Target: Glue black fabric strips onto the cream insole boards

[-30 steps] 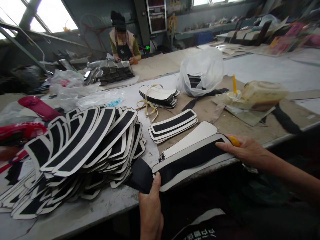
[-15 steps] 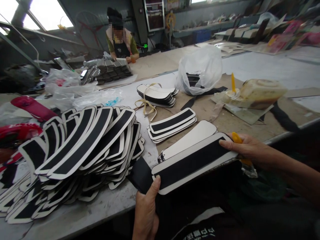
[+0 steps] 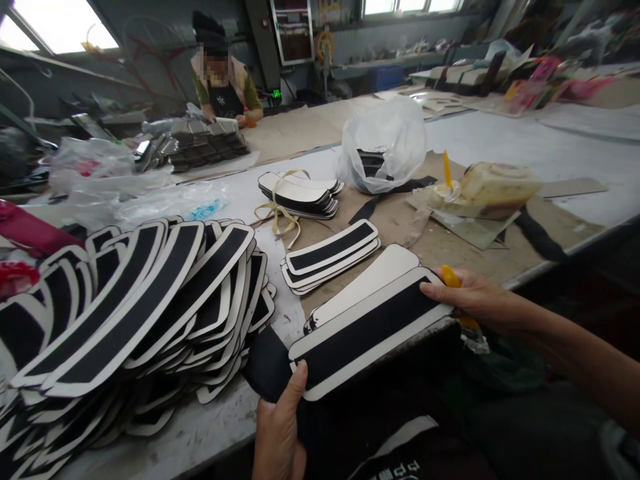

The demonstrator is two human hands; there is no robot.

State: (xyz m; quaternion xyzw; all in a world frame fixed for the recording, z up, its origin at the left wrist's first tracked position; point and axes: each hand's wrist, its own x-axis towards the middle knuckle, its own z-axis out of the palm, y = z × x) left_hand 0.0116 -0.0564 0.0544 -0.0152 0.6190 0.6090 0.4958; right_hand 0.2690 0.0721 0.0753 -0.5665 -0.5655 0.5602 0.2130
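Between my hands, at the table's near edge, is a long off-white panel (image 3: 325, 383) with a black strip (image 3: 370, 330) along its middle. My left hand (image 3: 283, 420) pinches its left end, thumb on top. A loose length of black strip (image 3: 267, 363) hangs beside that thumb. At the far right end, my right hand (image 3: 470, 297) grips the panel with the thumb on top and also keeps a yellow-handled tool (image 3: 451, 277) in its fingers. Plain white panels (image 3: 383, 273) lie just behind. A few strip-covered panels (image 3: 333, 247) are stacked beyond them.
A large heap of black-and-white panels (image 3: 165, 300) covers the table's left side. Farther back are a tied bundle (image 3: 297, 190), a clear plastic bag (image 3: 390, 143) and a glue-stained container (image 3: 500, 187) with a yellow stick. A co-worker (image 3: 223, 87) sits across the table.
The view has shifted slightly, so most things appear farther left and a little lower. Both hands keep their hold on the panel, which looks much the same.
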